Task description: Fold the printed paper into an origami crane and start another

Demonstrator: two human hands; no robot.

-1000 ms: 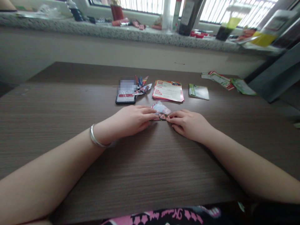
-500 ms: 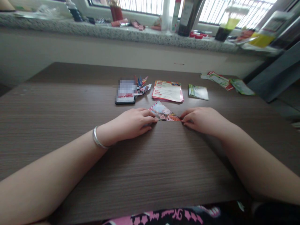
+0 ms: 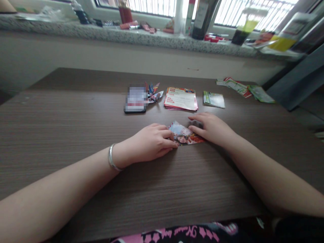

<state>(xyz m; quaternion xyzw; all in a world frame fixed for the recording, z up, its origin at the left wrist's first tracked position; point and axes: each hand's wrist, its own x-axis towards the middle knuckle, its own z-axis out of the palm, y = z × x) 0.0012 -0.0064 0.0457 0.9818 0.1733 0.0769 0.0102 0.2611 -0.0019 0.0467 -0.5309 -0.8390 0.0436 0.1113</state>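
Observation:
A folded triangle of printed paper (image 3: pixel 182 134), patterned in blue, pink and orange, lies on the table with its long edge toward me. At its left corner my left hand (image 3: pixel 158 141), a silver bangle on its wrist, is closed with the fingertips holding the paper down. My right hand (image 3: pixel 211 126) rests at the right corner. Its fingers are spread, with a gap between thumb and forefinger above the paper. The right tip of the triangle is hidden under that hand.
Behind the paper stand a phone (image 3: pixel 136 101), a folded paper figure (image 3: pixel 153 94), a stack of printed sheets (image 3: pixel 181 98) and a small stack of green-edged papers (image 3: pixel 214 100). Paper strips (image 3: pixel 238 87) lie at the back right. Bottles and small items crowd the stone windowsill (image 3: pixel 157 38).
The paper triangle has shifted toward me and slightly right, turned a little. My left hand moved along with it. My right hand's fingers have spread apart and moved over the paper's right side.

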